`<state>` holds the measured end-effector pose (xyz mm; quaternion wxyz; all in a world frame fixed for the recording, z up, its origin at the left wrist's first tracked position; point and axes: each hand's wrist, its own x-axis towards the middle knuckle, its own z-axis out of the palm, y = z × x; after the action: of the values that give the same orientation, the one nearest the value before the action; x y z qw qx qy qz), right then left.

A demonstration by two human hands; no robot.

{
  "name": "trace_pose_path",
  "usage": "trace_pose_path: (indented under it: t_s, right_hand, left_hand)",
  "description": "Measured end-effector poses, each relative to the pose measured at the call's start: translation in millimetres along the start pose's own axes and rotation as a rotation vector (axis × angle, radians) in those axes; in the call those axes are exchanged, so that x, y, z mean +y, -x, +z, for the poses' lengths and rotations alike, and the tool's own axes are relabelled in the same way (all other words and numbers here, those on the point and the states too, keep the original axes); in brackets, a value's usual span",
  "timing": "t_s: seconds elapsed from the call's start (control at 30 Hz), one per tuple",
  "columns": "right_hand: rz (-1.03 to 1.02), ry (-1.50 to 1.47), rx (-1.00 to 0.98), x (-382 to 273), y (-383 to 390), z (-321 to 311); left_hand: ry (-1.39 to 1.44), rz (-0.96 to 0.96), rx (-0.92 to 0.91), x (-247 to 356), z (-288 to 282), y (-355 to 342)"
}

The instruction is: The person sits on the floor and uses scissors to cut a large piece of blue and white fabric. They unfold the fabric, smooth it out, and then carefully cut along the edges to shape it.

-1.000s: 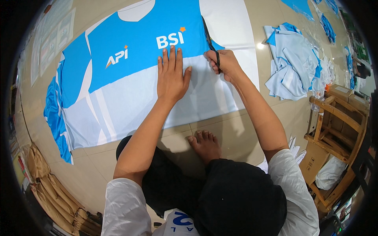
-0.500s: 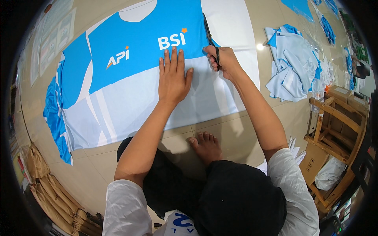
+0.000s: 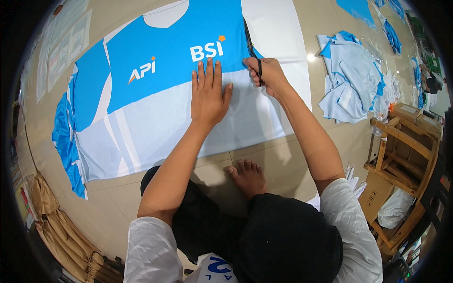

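Observation:
A wide sheet of blue, pale blue and white printed fabric [image 3: 155,127] lies spread on the tiled floor. My left hand [image 3: 207,96] rests flat on it, fingers stretched out just below white lettering. To its right, my right hand [image 3: 269,78] grips a pair of black-handled scissors [image 3: 253,53]. Their blades point away from me, along the border between the blue print and a white margin [image 3: 278,33]. How far the blades stand apart is hard to make out.
A heap of pale blue and white fabric pieces [image 3: 349,80] lies on the floor at the right. Nearer stand a wooden frame [image 3: 401,141] and a cardboard box [image 3: 376,191]. Brown folded material [image 3: 66,226] sits at the lower left. My bare foot [image 3: 247,177] is just below the fabric's near edge.
The fabric and both my hands show almost no shift. The scissors stay in my right hand at nearly the same place along the border.

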<state>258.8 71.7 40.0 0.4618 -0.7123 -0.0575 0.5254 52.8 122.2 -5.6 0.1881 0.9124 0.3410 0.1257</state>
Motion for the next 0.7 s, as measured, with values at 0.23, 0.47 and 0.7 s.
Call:
trace_pose_path:
  t_s: [0.23,0.47,0.7]
  right_hand:
    - [-0.014,-0.067,0.003,-10.9,-8.0,5.8]
    - [-0.023,-0.111,-0.002,-11.1,-12.4,9.7]
    - [-0.029,-0.099,0.013,-8.1,-15.8,11.3]
  left_hand:
    - [0.015,-0.004,-0.003,0.4,-0.2,0.4]
    - [0.008,0.003,0.004,-0.3,0.1,0.8]
    - [-0.002,0.001,-0.004,0.1,-1.7,0.7]
